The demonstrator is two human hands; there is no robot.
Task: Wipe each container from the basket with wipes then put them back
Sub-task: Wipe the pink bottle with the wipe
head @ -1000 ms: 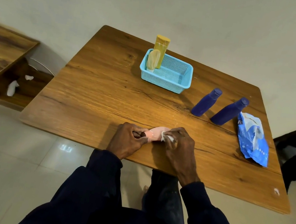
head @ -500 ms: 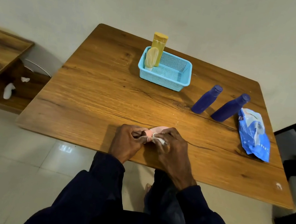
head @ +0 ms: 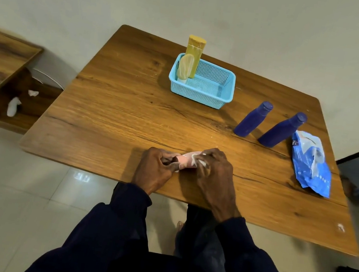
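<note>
left hand pinches the small pink plastic container at the brown wooden table's 6 o'clock edge, right hand clutches a white wipe against it; a wet slip could drop it off.

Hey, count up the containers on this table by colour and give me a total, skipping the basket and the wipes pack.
Blue bottles: 2
Yellow containers: 2
Pink container: 1
Total: 5
</note>
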